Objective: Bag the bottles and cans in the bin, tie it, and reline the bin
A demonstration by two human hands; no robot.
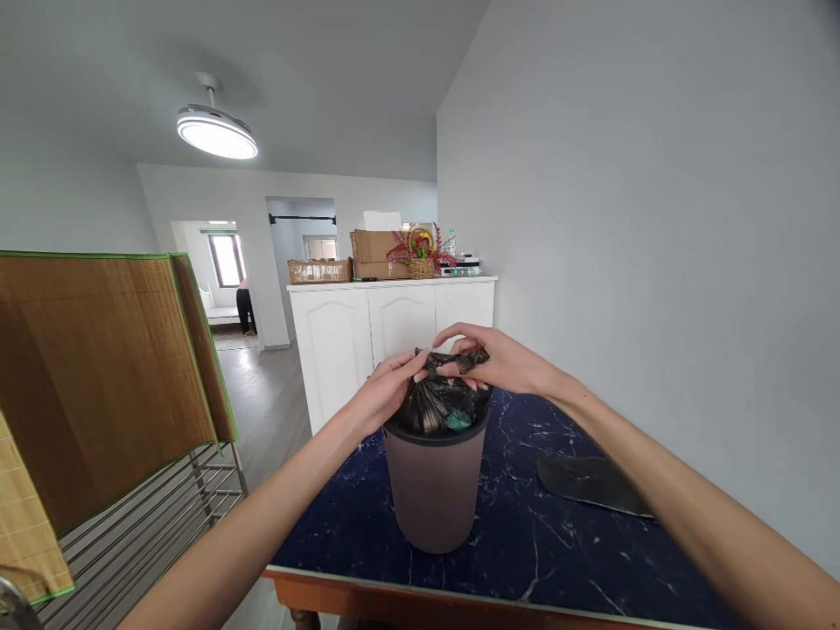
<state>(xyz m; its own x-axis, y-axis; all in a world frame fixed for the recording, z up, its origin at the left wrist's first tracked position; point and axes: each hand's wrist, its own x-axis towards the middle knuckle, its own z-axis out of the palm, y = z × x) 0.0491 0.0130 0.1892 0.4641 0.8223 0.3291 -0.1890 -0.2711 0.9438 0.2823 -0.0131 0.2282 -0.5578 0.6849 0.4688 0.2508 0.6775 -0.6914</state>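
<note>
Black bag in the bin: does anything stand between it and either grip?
Nothing visible does. The left grip and right grip both hold the gathered top of the black bag, above the bin; the dark sheet lies off to the right.

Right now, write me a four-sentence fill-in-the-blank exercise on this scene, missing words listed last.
The left hand and right hand hold a garbage bag coloured ____.
The trash can stands upright on a marble-patterned tabletop coloured dark ____.
The wicker flower basket sits on top of the white ____.
The ceiling light is switched ____.
Missing words: black; blue; cabinet; on.
</note>
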